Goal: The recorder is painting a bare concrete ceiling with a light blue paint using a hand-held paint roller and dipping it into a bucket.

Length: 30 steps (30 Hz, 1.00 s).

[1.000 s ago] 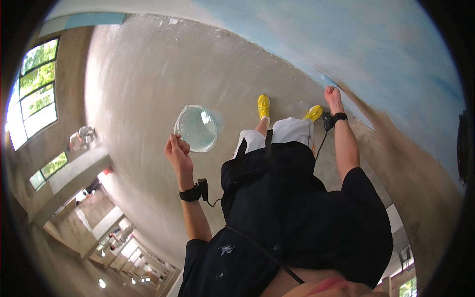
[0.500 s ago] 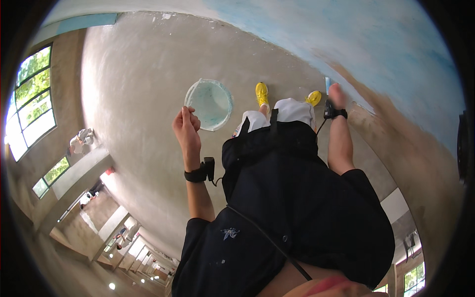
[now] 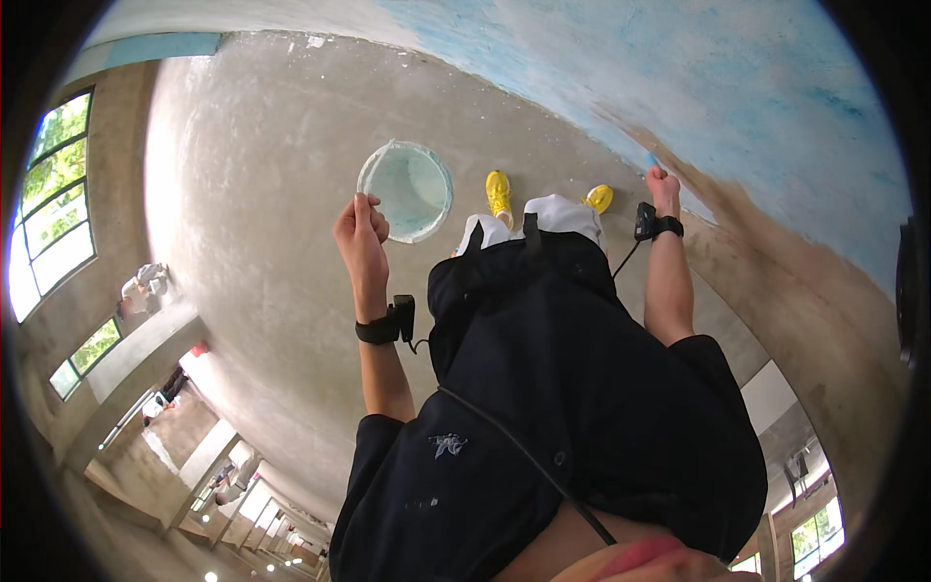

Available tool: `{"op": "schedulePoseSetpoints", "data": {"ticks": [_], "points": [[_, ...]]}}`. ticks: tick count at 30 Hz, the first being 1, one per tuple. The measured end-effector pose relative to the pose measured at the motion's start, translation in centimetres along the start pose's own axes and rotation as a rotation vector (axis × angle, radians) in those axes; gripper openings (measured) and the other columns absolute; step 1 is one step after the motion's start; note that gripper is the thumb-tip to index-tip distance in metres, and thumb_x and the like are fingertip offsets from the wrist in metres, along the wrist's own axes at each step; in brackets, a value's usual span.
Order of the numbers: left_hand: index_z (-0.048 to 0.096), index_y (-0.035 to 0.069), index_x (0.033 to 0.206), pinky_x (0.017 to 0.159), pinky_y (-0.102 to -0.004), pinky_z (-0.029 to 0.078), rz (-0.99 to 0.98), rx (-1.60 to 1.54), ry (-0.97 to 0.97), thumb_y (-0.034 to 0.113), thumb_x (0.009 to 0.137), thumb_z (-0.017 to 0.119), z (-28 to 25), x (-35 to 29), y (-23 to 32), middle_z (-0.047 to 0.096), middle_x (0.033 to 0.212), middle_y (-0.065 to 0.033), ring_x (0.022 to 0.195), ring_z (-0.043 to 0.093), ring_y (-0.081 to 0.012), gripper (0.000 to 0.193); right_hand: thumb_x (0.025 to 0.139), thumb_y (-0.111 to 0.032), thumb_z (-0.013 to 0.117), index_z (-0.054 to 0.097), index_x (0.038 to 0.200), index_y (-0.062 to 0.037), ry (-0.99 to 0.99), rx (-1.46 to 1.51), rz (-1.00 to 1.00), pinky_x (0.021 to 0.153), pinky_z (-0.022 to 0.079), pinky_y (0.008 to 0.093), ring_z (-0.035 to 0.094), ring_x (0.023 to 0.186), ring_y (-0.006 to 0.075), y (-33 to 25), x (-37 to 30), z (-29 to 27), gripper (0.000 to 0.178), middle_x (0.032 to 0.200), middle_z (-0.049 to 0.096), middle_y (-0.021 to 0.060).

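Here's the left hand (image 3: 363, 233), at the near-left rim of the pale bucket (image 3: 412, 189), fingers pinched together and grasping it by its thin handle (image 3: 374, 161)! The bucket's mouth faces up, blue-green inside; whether it hangs clear of the grey floor (image 3: 272, 145), one can't tell. Well over to the bucket's right, the right hand (image 3: 664, 190) is clenched around a small blue-ended tool (image 3: 652, 159), its kind mostly hidden by the fist. That tip points toward the blue-painted wall (image 3: 737, 97), right of the bucket; contact can't be made out. Between bucket and fist: two yellow shoes (image 3: 498, 194)!
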<state>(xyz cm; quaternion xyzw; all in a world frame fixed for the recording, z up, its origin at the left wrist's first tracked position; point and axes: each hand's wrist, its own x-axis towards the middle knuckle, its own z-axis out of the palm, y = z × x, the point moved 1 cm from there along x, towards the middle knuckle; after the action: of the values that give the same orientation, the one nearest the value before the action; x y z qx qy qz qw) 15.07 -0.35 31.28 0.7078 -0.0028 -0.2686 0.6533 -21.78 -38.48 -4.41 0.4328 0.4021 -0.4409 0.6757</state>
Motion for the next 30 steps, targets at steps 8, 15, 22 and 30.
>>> {"op": "schedulePoseSetpoints", "data": {"ticks": [8, 15, 22, 30], "points": [[0.054, -0.001, 0.082, 0.043, -0.0228, 0.016, -0.016, 0.007, -0.012, 0.02, 0.099, 0.047, -0.7, 0.6, -1.1, 0.028, 0.055, 0.008, 0.046, 0.023, -0.002, 0.028, 0.084, -0.003, 0.037, 0.022, 0.061, -0.0145, -0.101, -0.51, -0.284, 0.044, 0.018, 0.0286, 0.017, 0.045, 0.014, 0.5, -0.2, 0.1, 0.029, 0.056, 0.015, -0.0033], [0.054, -0.001, 0.081, 0.042, -0.0227, 0.016, -0.026, 0.009, -0.006, 0.021, 0.099, 0.048, -1.2, 0.7, -1.6, 0.029, 0.055, 0.008, 0.045, 0.023, -0.002, 0.028, 0.083, -0.002, 0.034, 0.021, 0.061, -0.013, -0.095, -0.531, -0.427, 0.044, 0.019, 0.0291, 0.017, 0.046, 0.014, 1.2, -0.9, 0.3, 0.028, 0.057, 0.017, -0.0015], [0.054, -0.001, 0.081, 0.043, -0.0224, 0.016, -0.022, 0.012, -0.01, 0.021, 0.099, 0.048, -1.2, 0.7, -1.6, 0.029, 0.055, 0.008, 0.045, 0.023, -0.0019, 0.029, 0.081, 0.002, 0.032, 0.022, 0.06, -0.0121, -0.178, -0.622, -0.45, 0.043, 0.019, 0.0292, 0.019, 0.046, 0.0146, 1.1, -2.4, -0.5, 0.028, 0.057, 0.019, -0.0013], [0.054, -0.001, 0.083, 0.043, -0.0226, 0.016, 0.016, 0.03, -0.001, 0.021, 0.099, 0.047, -1.4, 0.3, -1.3, 0.027, 0.055, 0.0081, 0.046, 0.023, -0.002, 0.028, 0.084, 0.002, 0.037, 0.033, 0.061, -0.0084, 0.366, -1.436, -0.951, 0.038, 0.022, 0.0311, 0.026, 0.041, 0.0155, -0.2, -2.8, -4.5, 0.026, 0.055, 0.03, 0.0026]]}}
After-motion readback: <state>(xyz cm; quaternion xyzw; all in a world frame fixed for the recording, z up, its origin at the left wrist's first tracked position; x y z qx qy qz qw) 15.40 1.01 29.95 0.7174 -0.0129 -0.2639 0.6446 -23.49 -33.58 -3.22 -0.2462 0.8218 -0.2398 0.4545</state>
